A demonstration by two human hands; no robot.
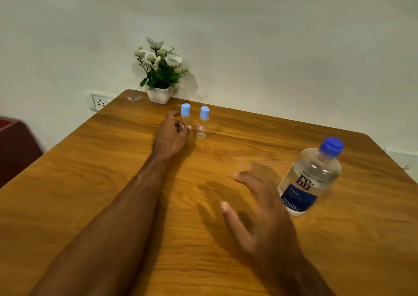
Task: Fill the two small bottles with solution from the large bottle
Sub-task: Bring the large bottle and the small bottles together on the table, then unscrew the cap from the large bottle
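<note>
Two small clear bottles with light blue caps stand upright near the far side of the wooden table (113, 182). My left hand (170, 135) reaches out to the left small bottle (185, 117), its fingers and thumb curled round the bottle's lower body. The right small bottle (202, 123) stands free just beside it. The large clear bottle (311, 178), with a dark blue cap and a blue label, stands upright at the right. My right hand (260, 212) hovers with spread fingers just left of the large bottle, blurred and not touching it.
A white pot of artificial flowers (159, 74) stands at the table's far edge against the wall. A wall socket (99, 102) sits left of the table's corner. A dark red object (15, 146) lies beyond the left edge.
</note>
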